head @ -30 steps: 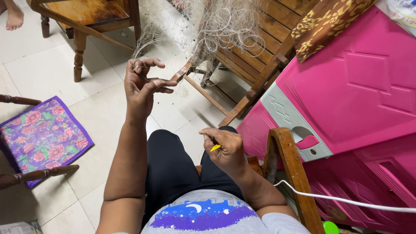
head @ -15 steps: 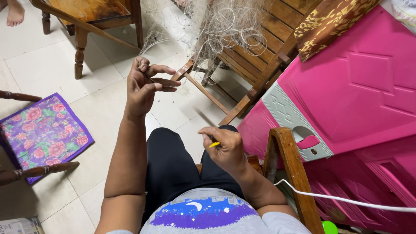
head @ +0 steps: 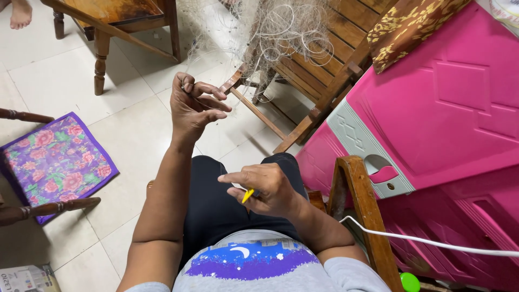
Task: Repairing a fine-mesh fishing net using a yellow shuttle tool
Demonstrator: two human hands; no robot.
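My left hand (head: 193, 106) is raised in front of me, its fingers pinching a fine, nearly clear fishing net (head: 281, 32) that drapes back over a wooden chair (head: 319, 75). The thin mesh between hand and chair is hard to make out. My right hand (head: 265, 188) rests lower, over my lap, closed on a small yellow netting needle (head: 247, 195) whose tip sticks out below the fingers. I sit in black trousers, with the two hands about a forearm apart.
A pink plastic cabinet (head: 448, 124) stands close on the right, beside a wooden armrest (head: 362, 205) and a white cable (head: 432, 243). A purple floral cushion (head: 54, 162) lies at the left. A wooden table (head: 113, 16) and another person's bare foot (head: 21, 13) are at the back left.
My left hand has shifted slightly and its fingers have curled in tighter on the net. My right hand with the yellow needle has barely moved.
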